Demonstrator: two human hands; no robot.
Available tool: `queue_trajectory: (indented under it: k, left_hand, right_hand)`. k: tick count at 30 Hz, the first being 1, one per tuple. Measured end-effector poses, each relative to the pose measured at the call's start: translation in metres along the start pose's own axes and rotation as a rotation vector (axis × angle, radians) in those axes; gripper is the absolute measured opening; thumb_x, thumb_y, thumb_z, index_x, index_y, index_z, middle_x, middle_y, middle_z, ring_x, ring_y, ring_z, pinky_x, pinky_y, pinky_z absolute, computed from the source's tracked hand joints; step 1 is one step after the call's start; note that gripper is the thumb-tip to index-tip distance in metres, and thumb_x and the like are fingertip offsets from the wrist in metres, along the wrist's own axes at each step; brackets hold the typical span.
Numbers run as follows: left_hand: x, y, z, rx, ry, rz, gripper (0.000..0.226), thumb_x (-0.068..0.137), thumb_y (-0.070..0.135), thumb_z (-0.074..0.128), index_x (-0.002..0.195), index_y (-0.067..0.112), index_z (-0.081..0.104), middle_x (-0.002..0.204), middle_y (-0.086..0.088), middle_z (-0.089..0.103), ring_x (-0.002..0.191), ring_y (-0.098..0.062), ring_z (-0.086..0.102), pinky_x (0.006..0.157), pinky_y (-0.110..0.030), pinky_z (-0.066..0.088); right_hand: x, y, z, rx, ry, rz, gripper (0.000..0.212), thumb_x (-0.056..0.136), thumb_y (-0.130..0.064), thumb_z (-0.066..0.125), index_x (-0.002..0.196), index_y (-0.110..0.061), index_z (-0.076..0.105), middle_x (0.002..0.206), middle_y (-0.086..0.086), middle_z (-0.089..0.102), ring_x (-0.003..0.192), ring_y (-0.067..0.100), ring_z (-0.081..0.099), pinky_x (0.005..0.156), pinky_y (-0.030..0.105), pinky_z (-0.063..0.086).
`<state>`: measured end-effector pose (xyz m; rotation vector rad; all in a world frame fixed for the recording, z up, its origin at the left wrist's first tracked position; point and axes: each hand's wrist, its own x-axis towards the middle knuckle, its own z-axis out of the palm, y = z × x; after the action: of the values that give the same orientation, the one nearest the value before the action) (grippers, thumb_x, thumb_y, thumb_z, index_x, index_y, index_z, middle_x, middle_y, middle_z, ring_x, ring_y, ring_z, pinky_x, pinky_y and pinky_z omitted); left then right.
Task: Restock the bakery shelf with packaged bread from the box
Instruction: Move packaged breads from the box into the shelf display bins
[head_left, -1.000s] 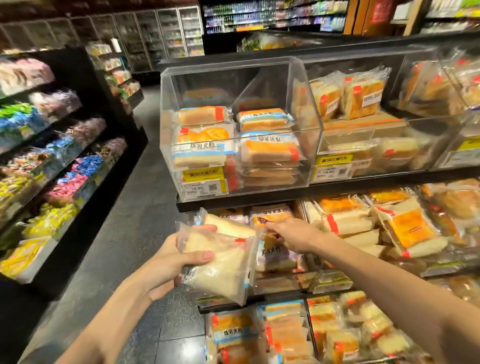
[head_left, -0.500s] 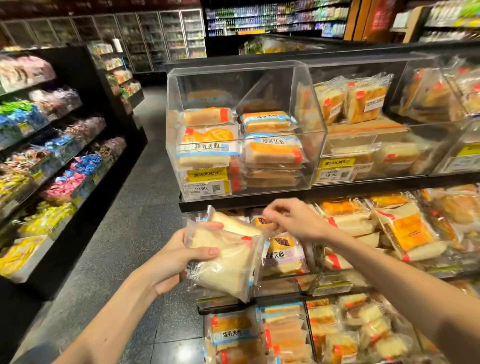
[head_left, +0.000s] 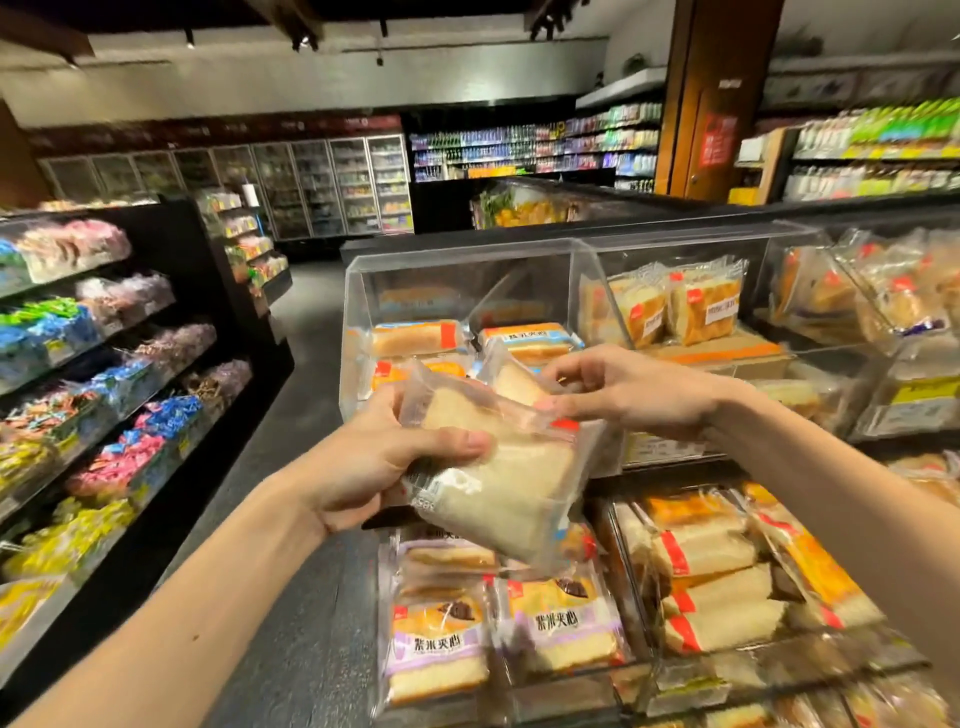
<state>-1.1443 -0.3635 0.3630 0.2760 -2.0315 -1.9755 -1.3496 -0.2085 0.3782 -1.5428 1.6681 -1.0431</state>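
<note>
My left hand (head_left: 374, 462) grips a clear-wrapped pack of pale sliced bread (head_left: 511, 478), thumb across its front, held up before the bakery shelf. A second pack (head_left: 511, 382) sticks up behind the first. My right hand (head_left: 623, 392) pinches the top right corner of the front pack, beside its red tab. Behind the hands stands a clear acrylic bin (head_left: 457, 291) stacked with wrapped bread. Below, purple-labelled cake packs (head_left: 441, 644) and orange-striped loaves (head_left: 717, 582) lie on the lower shelf. No box is visible.
A dark aisle floor (head_left: 311, 364) runs between the bakery shelf and a black candy rack (head_left: 104, 364) on the left. More acrylic bins (head_left: 701, 312) of bread extend right. Fridges and drink shelves line the far wall.
My right hand left the lower shelf, rose and came to the top corner of the pack in my left hand. My view tilted up, and the packs were lifted higher.
</note>
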Motion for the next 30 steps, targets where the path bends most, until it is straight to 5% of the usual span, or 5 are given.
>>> queue_trajectory:
  k: [5, 9, 17, 21, 30]
  left_hand:
    - [0.008, 0.049, -0.026, 0.005, 0.189, 0.168, 0.032, 0.063, 0.013, 0.077, 0.095, 0.017, 0.077, 0.102, -0.015, 0.075, 0.086, -0.023, 0.073, 0.068, -0.034, 0.062]
    - [0.018, 0.061, -0.051, 0.032, 0.275, 0.216, 0.062, 0.044, 0.031, 0.094, 0.102, 0.018, 0.076, 0.105, -0.013, 0.075, 0.092, -0.024, 0.074, 0.068, -0.035, 0.062]
    - [0.031, 0.052, -0.053, 0.015, 0.37, 0.171, 0.044, 0.065, 0.016, 0.077, 0.108, 0.012, 0.071, 0.102, -0.013, 0.076, 0.092, -0.027, 0.073, 0.067, -0.037, 0.062]
    - [0.034, 0.054, -0.056, 0.051, 0.386, 0.194, 0.028, 0.067, 0.014, 0.077, 0.094, 0.019, 0.076, 0.093, -0.009, 0.077, 0.084, -0.023, 0.075, 0.061, -0.037, 0.06]
    - [0.047, 0.051, -0.059, 0.597, 0.465, 0.704, 0.027, 0.075, 0.021, 0.085, 0.098, 0.016, 0.073, 0.097, 0.012, 0.073, 0.091, -0.008, 0.069, 0.071, -0.025, 0.057]
  right_hand:
    - [0.011, -0.029, -0.045, -0.112, 0.403, -0.1, 0.038, 0.083, -0.034, 0.071, 0.093, 0.002, 0.063, 0.082, 0.012, 0.055, 0.076, 0.019, 0.048, 0.06, 0.029, 0.039]
    - [0.046, -0.028, -0.063, -0.809, 0.728, -0.164, 0.022, 0.091, -0.033, 0.068, 0.107, -0.017, 0.069, 0.093, 0.005, 0.068, 0.088, 0.021, 0.056, 0.072, 0.033, 0.04]
    - [0.106, 0.028, -0.044, -1.71, 0.495, -0.104, 0.032, 0.058, -0.009, 0.088, 0.081, -0.009, 0.066, 0.067, 0.007, 0.066, 0.073, 0.029, 0.063, 0.049, 0.031, 0.044]
    - [0.122, 0.026, -0.048, -1.67, 0.328, 0.033, 0.028, 0.101, -0.011, 0.046, 0.128, -0.012, 0.052, 0.123, 0.008, 0.062, 0.12, 0.028, 0.049, 0.081, 0.038, 0.046]
    - [0.126, 0.032, -0.057, -0.727, 0.566, 0.21, 0.037, 0.091, -0.053, 0.06, 0.105, -0.023, 0.075, 0.104, 0.009, 0.069, 0.096, 0.024, 0.062, 0.083, 0.036, 0.05]
